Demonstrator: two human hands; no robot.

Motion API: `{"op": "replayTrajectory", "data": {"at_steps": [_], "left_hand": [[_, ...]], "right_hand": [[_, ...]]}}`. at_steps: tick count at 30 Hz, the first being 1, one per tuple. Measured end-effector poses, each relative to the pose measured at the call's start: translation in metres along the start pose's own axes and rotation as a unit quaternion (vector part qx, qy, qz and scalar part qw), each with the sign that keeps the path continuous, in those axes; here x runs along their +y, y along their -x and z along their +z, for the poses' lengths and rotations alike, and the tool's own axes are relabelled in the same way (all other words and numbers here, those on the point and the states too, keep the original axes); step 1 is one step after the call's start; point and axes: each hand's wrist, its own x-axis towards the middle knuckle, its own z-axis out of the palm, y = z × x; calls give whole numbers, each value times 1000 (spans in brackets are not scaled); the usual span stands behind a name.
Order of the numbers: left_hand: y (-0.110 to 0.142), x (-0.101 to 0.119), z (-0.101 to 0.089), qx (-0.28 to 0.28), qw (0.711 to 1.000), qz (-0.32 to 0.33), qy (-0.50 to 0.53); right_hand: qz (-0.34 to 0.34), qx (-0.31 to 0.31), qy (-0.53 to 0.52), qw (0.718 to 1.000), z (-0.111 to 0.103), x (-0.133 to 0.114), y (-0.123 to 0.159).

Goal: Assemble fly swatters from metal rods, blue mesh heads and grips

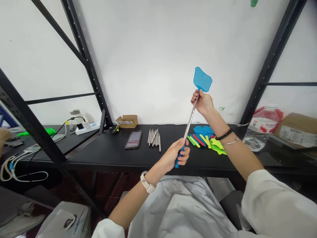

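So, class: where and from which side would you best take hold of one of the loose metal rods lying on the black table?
Grip a metal rod at its near end, coming from the table's front edge. The rods lie side by side, pointing toward the person, and the rightmost has bare table beside it.

blurred dark packet (133,139) on table, bottle (260,130) partly behind post
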Motion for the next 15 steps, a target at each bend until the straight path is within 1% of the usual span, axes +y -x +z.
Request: {"op": "replayTrajectory", "data": {"at_steps": [2, 5, 8, 12, 15], "left_hand": [[1, -2, 3, 14, 1000, 2, -4], [2, -6, 10, 26, 999, 16, 8], [1, -8, 16, 31, 999, 21, 39], [-4, -11, 20, 52, 994, 28, 90], [-1, -19, 26, 69, 989, 21, 128]], "right_hand": [[-5, -7, -3, 1000, -1, -5, -4], [-20, -13, 2, 1000, 0, -6, -7], [-21, 19, 18, 999, 4, -1, -14], [23, 73, 45, 996, 7, 17, -28], [40, 98, 75, 992, 1, 25, -40]]}}
